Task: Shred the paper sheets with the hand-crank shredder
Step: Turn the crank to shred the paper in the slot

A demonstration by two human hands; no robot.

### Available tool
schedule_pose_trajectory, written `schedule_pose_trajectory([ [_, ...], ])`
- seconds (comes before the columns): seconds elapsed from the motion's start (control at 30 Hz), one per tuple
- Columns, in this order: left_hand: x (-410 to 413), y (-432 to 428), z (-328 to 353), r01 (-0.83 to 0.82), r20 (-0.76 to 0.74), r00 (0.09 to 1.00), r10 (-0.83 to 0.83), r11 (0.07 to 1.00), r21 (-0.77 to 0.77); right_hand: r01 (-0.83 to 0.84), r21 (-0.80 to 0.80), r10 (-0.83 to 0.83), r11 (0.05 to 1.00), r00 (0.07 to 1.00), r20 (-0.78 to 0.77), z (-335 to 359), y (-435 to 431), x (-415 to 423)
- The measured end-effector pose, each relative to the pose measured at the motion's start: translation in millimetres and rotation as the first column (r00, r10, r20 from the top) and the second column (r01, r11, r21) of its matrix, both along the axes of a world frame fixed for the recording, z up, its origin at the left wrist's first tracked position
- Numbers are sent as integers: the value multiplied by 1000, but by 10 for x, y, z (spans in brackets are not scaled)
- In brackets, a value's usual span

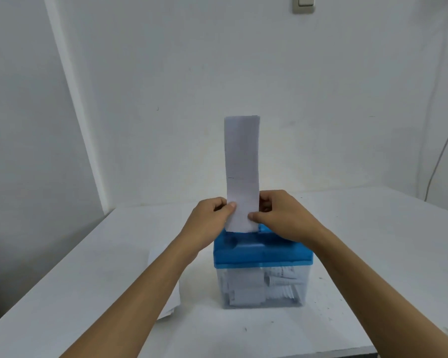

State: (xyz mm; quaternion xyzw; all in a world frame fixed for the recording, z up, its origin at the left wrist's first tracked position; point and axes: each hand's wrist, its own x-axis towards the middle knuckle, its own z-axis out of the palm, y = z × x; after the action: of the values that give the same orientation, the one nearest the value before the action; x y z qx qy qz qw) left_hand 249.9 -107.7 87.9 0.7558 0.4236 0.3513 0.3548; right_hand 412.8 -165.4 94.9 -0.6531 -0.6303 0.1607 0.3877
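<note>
The strip (242, 161) stands upright over the shredder (261, 251), long axis vertical, its lower edge meeting the blue top at the back left. Whether that edge has already entered the slot cannot be told. Both hands grip it just above the shredder. The left hand (210, 218) pinches the strip's left edge with the thumb in front. The right hand (282, 215) pinches the right edge the same way, its thumb lying across the front of the paper. Most of the strip rises free above the grip, so the feed runs straight down from the fingers into the shredder, and both hands are equally near.

The crank is not visible; it may be hidden behind the right hand, which covers the shredder's right rear corner. One hand will likely have to let go to turn it.

Under the blue top, the clear bin (261, 288) already holds shreds (279, 282). More sheets (171, 303) lie on the table (88, 267) left of the shredder, partly under the left forearm. A cable (440, 156) hangs on the wall far right of the shredder, well apart. Nothing blocks the way down.
</note>
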Motion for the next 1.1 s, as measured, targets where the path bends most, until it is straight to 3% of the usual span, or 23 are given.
schedule_pose_trajectory([
  [0.13,-112,12,-14,25,-46,999,-25,1000,-5,-25,-52,27,998,999,36,23,-22,14],
  [0.3,-153,30,17,70,-103,992,-67,997,23,7,32,-7,999,1000,21,26,18,24],
  [0.5,-126,64,14,29,-123,992,-12,990,136,-2,99,-8,995,994,107,52,33,34],
  [0.73,-167,69,-46,99,-248,967,-56,981,164,-131,-61,139,990,979,152,47,-54,106],
  [0.8,-159,74,-18,119,-300,952,-58,975,186,-152,-40,157,988,973,168,53,-85,89],
  [0.87,-163,76,15,141,-334,941,-63,967,214,-164,82,154,983,981,119,71,-118,60],
  [0.97,-142,71,37,151,-368,927,-75,971,183,-138,219,167,966,978,-121,116,-92,14],
  [1.1,-124,89,54,142,-381,921,-81,980,136,-37,129,67,991,969,-236,100,49,-44],
])
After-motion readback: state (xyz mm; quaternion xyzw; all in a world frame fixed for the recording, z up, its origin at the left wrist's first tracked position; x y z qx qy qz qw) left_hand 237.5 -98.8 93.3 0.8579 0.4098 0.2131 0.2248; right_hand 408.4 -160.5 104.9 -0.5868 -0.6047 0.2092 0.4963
